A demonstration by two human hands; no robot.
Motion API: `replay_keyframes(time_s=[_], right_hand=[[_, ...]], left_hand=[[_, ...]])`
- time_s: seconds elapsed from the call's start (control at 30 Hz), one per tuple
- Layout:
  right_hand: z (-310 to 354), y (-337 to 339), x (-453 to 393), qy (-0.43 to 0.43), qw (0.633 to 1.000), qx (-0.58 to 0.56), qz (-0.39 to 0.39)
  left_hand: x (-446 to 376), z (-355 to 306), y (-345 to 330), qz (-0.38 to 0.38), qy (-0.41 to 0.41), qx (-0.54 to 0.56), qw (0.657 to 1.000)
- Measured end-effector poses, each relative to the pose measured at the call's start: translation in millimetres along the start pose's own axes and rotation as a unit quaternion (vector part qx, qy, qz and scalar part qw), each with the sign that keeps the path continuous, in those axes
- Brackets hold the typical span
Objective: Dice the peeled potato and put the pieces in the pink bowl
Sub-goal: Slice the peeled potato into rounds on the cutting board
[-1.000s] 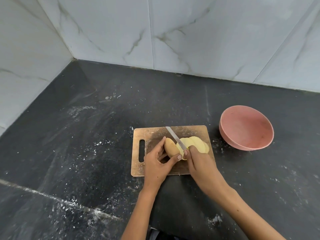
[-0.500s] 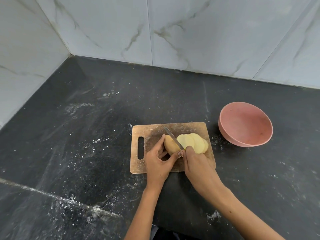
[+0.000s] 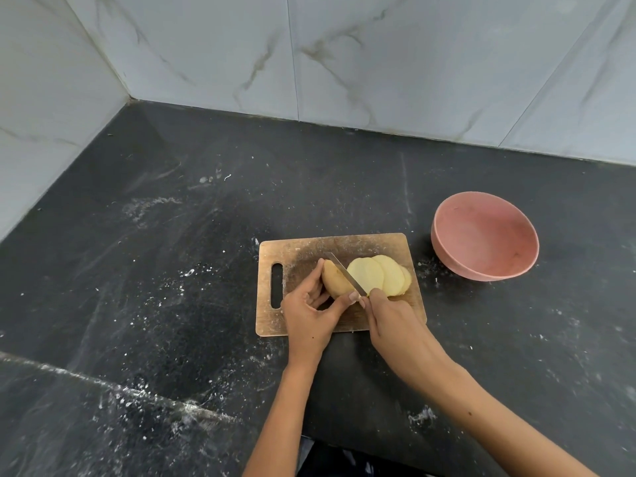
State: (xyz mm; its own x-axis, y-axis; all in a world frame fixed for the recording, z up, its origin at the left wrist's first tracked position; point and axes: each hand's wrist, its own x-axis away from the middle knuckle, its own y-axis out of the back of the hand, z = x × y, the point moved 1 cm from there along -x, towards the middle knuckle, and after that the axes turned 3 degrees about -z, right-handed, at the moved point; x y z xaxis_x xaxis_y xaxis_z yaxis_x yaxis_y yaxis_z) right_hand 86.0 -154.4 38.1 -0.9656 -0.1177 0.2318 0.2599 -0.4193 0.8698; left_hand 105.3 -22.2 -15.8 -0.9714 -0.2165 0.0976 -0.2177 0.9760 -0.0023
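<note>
The uncut end of the peeled potato point(image 3: 334, 281) lies on a small wooden cutting board point(image 3: 299, 251). My left hand point(image 3: 311, 315) pinches it between fingers and thumb. Three pale round slices point(image 3: 380, 274) lean overlapped to its right. My right hand point(image 3: 395, 321) grips a knife whose handle is hidden; the blade point(image 3: 346, 273) stands in the potato between the uncut end and the slices. The pink bowl point(image 3: 485, 235) sits empty on the counter right of the board.
The black stone counter point(image 3: 172, 270) carries white dusty specks and a pale seam at the lower left. Marbled white wall tiles point(image 3: 344, 56) close the back and left sides, meeting in a corner at upper left.
The blade has gone down from above the potato into it. One more slice has fallen flat to the right. My left hand kept its hold on the uncut end.
</note>
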Motion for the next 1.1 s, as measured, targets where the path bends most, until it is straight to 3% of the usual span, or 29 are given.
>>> replay_keyframes(time_s=[0.27,0.47,0.6,0.73,1.1], right_hand=[[6.7,0.2,-3.3,0.004,1.0,-0.004,-0.003],[-0.2,1.7,-4.7,-0.012,1.0,-0.017,-0.01],[-1.6,0.8,-3.8,-0.005,1.0,-0.023,-0.012],[-3.6,1.1,-5.5,-0.008,0.999,-0.036,-0.018],[4.8,-6.2,-2.9,-0.043,0.996,-0.084,-0.007]], left_hand=[[2.4,-2.3,2.4,0.016,0.005,0.017,1.0],[-5.5,-6.6,12.7,0.106,0.061,0.047,0.991],[0.1,-15.1,-2.1,0.006,0.126,0.125,0.984],[2.7,-18.9,-17.0,-0.065,0.134,0.126,0.981],[9.9,-19.2,-21.8,-0.093,0.111,0.101,0.984]])
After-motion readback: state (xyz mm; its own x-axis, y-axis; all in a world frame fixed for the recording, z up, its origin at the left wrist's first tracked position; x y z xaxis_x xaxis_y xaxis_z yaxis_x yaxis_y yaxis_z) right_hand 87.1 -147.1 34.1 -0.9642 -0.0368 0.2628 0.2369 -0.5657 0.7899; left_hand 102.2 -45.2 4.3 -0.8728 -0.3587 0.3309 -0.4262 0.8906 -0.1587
